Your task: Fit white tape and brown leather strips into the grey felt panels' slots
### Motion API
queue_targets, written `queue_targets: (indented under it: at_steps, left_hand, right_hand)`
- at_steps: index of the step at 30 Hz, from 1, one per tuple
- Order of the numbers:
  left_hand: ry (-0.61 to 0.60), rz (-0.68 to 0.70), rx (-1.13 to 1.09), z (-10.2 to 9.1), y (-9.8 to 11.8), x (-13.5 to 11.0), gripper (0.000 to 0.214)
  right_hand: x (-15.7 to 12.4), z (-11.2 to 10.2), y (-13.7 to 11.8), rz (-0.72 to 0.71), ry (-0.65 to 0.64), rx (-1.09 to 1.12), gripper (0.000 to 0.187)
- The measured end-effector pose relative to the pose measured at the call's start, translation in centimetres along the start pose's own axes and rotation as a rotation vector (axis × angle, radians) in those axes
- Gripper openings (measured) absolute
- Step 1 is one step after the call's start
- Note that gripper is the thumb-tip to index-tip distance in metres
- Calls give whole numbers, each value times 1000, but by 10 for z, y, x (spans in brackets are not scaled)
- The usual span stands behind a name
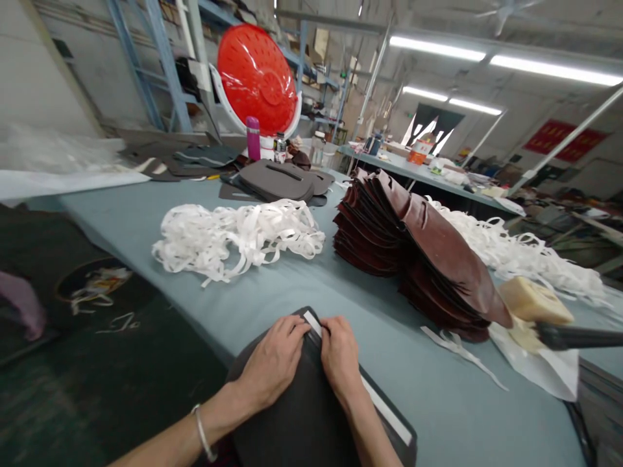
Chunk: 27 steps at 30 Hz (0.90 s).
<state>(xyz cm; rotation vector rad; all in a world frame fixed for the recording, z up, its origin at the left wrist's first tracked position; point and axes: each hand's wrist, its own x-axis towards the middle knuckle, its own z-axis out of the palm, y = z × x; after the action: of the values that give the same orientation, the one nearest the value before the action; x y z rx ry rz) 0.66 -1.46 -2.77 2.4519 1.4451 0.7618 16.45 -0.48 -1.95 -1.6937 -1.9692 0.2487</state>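
Observation:
A dark grey cut piece lies at the near edge of the grey-blue table. A white tape strip runs along its right edge. My left hand rests on the piece with fingers curled, pinching at the upper end of the strip. My right hand is beside it, fingers bent and pressed on the same end of the strip. A bracelet sits on my left wrist.
A heap of loose white strips lies mid-table. A stack of brown leather pieces stands right of it, more white strips behind. A brush and beige block sit at right. Grey pieces, a purple bottle and a red fan are at the back.

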Motion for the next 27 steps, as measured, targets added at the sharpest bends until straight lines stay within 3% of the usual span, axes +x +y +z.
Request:
queue_targets:
  at_steps: [3,7,11,15,18,23,27]
  left_hand:
    - [-45,36,44,-4,-4,10,50]
    - [-159,118,110,-10,-1,22,50]
    - [-168,96,136,-12,4,24,37]
    - [-152,114,166,-9,4,21,38]
    - [-146,110,160,-9,2,21,41]
    - [-133,116,135,-10,1,20,40]
    - [-115,123,143,-10,2,19,36]
  right_hand:
    - [1,13,-4,-64,48,7,31]
    - [-5,19,-7,-115,58,-153,28]
    - [-6,17,-13,-132,26,-380,21]
    - [-22,3,-8,-172,-12,-513,22]
    - [-57,-19,15,-224,-31,-543,30]
    - [-137,-64,79,-348,-10,-587,44]
    - [-170,-80,106,-393,-14,-642,44]
